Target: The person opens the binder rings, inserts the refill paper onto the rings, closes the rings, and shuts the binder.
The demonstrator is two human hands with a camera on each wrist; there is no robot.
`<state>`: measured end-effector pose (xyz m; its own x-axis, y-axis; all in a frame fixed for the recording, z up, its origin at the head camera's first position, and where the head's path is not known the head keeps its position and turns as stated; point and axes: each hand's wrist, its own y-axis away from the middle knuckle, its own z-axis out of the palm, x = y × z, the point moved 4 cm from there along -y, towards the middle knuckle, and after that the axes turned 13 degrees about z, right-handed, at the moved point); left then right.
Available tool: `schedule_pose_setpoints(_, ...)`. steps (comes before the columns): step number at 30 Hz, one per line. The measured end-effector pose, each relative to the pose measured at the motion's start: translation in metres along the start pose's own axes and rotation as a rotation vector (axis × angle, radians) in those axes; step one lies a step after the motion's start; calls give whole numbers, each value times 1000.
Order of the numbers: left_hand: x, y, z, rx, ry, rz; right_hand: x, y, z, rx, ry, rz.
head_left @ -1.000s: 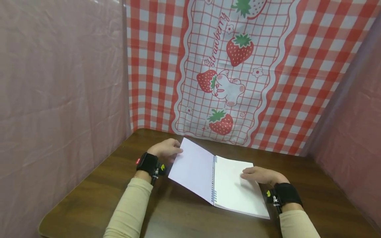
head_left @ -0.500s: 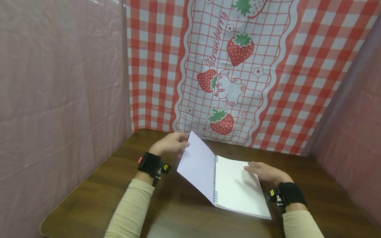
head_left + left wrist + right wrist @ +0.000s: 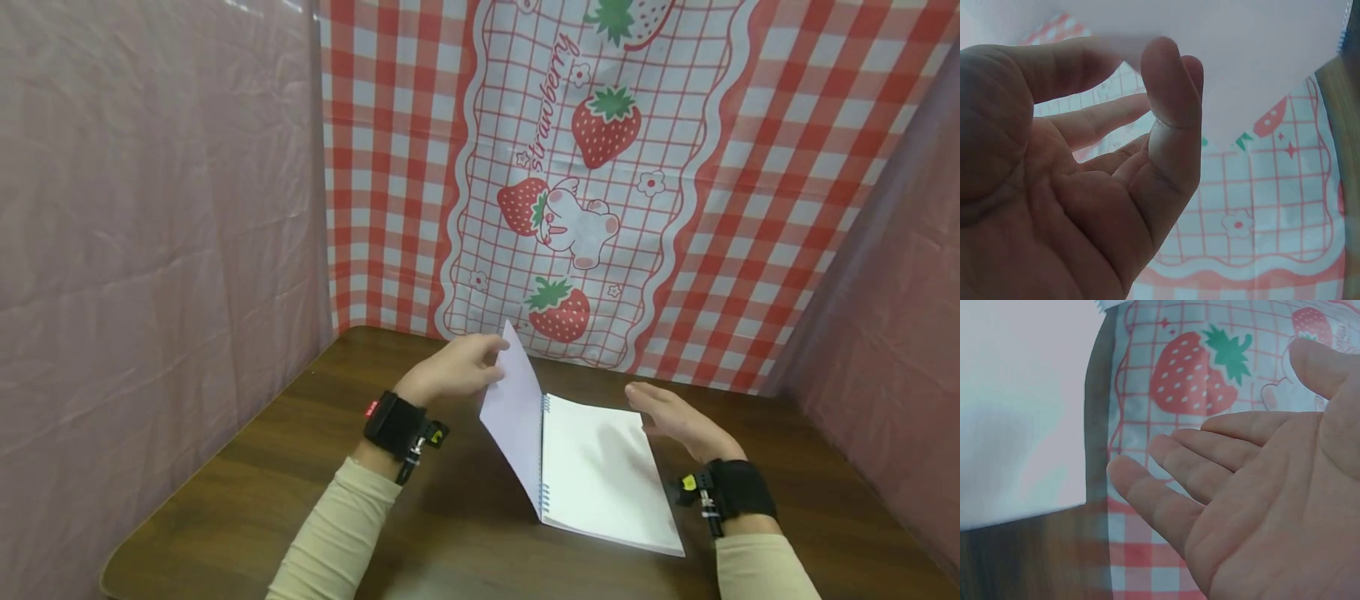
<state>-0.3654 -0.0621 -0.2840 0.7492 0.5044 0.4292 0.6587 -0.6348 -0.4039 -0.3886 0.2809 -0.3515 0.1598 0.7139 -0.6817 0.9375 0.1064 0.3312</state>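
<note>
A spiral-bound notebook [image 3: 611, 475] lies opened on the table, its blank white page facing up. Its pale lilac cover [image 3: 513, 417] is raised steeply on the left of the blue coil. My left hand [image 3: 461, 367] pinches that cover by its far outer edge. In the left wrist view, the thumb and bent fingers of the left hand [image 3: 1085, 156] meet at the sheet's edge, where the thumb tip is partly hidden. Above the far right corner of the page hovers my right hand [image 3: 682, 421], its fingers extended. The right wrist view shows this right hand [image 3: 1260, 481] holding nothing, apart from the white page [image 3: 1016, 425].
The brown wooden table [image 3: 247, 500] extends around the notebook. A red-and-white checked strawberry cloth [image 3: 397, 167] hangs behind it. Pinkish curtains [image 3: 157, 250] close off both sides. Each wrist wears a black strap with a small camera.
My left hand has moved right, lifting the cover from a shallow slope to a steep tilt. The right hand has risen off the page and shifted slightly away.
</note>
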Motion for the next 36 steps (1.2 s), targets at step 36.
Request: schedule_pose_setpoints(36,107,-21,100,-123,-203,339,-30,16,4,-79,-225,-242)
